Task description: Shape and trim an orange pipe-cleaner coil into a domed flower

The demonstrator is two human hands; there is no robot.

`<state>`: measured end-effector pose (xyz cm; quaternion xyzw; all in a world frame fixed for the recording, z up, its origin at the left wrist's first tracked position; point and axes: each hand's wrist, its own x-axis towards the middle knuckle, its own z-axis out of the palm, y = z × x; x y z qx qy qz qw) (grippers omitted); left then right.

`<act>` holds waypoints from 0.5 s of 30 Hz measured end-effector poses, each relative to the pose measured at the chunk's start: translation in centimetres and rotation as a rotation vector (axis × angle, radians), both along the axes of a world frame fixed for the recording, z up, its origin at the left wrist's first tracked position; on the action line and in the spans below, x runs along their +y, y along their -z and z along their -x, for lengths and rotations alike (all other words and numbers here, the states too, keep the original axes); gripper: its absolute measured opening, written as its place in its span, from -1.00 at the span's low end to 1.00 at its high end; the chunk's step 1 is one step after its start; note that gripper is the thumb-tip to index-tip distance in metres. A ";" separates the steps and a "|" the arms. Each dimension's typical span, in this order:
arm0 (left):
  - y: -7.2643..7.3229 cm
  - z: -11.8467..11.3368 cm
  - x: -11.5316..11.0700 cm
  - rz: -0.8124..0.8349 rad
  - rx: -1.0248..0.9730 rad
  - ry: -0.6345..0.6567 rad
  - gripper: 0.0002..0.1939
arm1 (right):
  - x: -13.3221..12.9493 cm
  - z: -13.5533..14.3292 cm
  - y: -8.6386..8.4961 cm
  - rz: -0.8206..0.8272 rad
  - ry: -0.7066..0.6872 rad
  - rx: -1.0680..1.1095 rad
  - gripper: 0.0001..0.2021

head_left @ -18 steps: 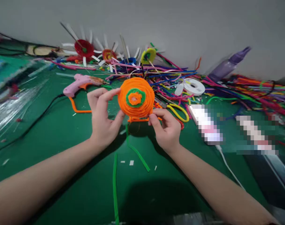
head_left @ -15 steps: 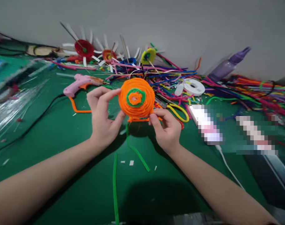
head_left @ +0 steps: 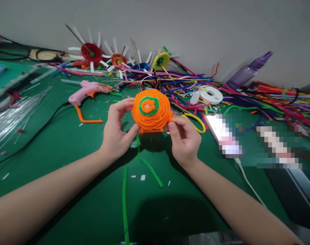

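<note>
Above the table, both hands hold an orange coiled pipe-cleaner disc [head_left: 161,117], domed, with a green ring and a small orange and pink centre. My left hand [head_left: 116,127] grips its left rim between thumb and fingers. At the lower right rim, my right hand [head_left: 185,139] pinches the edge with thumb and forefinger. Below the disc, two green pipe cleaners [head_left: 125,204] lie on the green table [head_left: 93,204]. A bent orange pipe cleaner [head_left: 90,121] lies left of my left hand. Whatever is behind the disc is mostly hidden.
A pink glue gun [head_left: 87,90] with a black cord rests at left. Along the wall are a red disc [head_left: 85,51] with white strips, a yellow disc [head_left: 163,61] and heaped pipe cleaners. Yellow-handled scissors [head_left: 202,127], a white spool [head_left: 212,95] and a phone [head_left: 216,126] are at right.
The orange disc has shifted slightly right and down and tilted, showing more of its lower side. Both hands have moved a little to the right with it.
</note>
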<state>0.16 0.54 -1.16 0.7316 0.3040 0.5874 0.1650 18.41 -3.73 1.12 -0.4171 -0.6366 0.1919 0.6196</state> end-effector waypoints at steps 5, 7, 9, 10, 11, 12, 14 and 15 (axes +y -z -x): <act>-0.2 0.0 0.1 0.042 -0.008 -0.051 -0.58 | 0.4 0.0 -0.6 0.070 -0.094 0.082 -0.91; -0.2 0.0 0.0 0.071 0.000 -0.067 -0.61 | 0.4 0.1 -0.8 0.071 -0.102 0.087 -0.91; -0.2 0.0 0.0 0.090 0.006 -0.080 -0.62 | 0.4 0.1 -0.8 0.065 -0.093 0.073 -0.91; -0.2 -0.1 0.0 0.097 0.008 -0.084 -0.62 | 0.3 0.1 -0.8 0.062 -0.084 0.059 -0.91; -0.1 -0.1 -0.1 0.102 0.010 -0.085 -0.61 | 0.3 0.1 -0.8 0.058 -0.073 0.042 -0.92; -0.1 -0.1 -0.1 0.106 0.011 -0.085 -0.61 | 0.2 0.1 -0.8 0.054 -0.063 0.025 -0.92; 0.0 -0.1 -0.1 0.109 0.011 -0.082 -0.61 | 0.1 0.1 -0.6 0.044 -0.048 0.000 -0.92; 0.1 -0.1 -0.1 0.109 0.011 -0.078 -0.61 | 0.1 0.0 -0.5 0.037 -0.041 -0.006 -0.92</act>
